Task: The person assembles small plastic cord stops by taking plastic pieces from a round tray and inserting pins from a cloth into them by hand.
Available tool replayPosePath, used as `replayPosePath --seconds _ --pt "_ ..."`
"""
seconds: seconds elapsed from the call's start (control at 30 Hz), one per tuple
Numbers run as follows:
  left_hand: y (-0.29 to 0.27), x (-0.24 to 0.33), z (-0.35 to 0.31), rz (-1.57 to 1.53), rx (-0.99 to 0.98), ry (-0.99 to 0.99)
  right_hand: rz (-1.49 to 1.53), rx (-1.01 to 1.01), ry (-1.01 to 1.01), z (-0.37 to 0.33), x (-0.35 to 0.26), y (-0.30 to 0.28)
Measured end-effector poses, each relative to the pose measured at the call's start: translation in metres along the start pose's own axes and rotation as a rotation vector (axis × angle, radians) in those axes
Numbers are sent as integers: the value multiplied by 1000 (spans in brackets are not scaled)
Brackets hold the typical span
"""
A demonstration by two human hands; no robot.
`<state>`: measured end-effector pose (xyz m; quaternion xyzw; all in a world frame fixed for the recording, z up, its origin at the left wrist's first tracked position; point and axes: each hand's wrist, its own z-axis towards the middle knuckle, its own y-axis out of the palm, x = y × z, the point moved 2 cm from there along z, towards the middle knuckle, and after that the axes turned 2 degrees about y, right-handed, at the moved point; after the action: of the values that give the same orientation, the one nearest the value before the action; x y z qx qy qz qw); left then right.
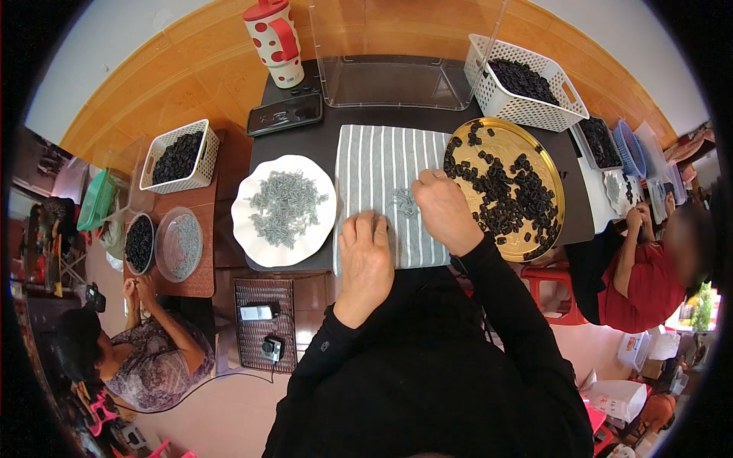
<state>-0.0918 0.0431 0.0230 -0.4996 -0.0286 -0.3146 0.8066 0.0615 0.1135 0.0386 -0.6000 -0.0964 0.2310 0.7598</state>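
Observation:
A grey-and-white striped cloth (366, 164) lies folded on the dark table in front of me. My left hand (366, 256) rests on its near part, fingers bent down and closed; what they hold, if anything, is hidden. To its right, my right hand (447, 212) is curled, its fingertips turned down beside a small heap of grey pins (405, 201) on the cloth. Whatever those fingers grip cannot be made out. A white wavy-edged plate (246, 227) of similar grey pins stands on the left. On the right, a round gold tray (547, 164) carries many small black parts (504, 191).
Behind the cloth stand a clear plastic bin (393, 82), a phone (285, 114) and a spotted tumbler (275, 46). A white basket (527, 84) of black parts is at the back right. One person (145, 351) sits at left, another (641, 275) at right, both handling things.

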Motion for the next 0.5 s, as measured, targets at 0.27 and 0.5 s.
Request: replayPosePath --seconds 0.27,0.5 --pt "-14 -10 -11 -212 105 -131 -42 -2 45 -5 -1 0" --pt "-23 12 -7 -871 145 -345 760 280 -37 -37 -44 -31"
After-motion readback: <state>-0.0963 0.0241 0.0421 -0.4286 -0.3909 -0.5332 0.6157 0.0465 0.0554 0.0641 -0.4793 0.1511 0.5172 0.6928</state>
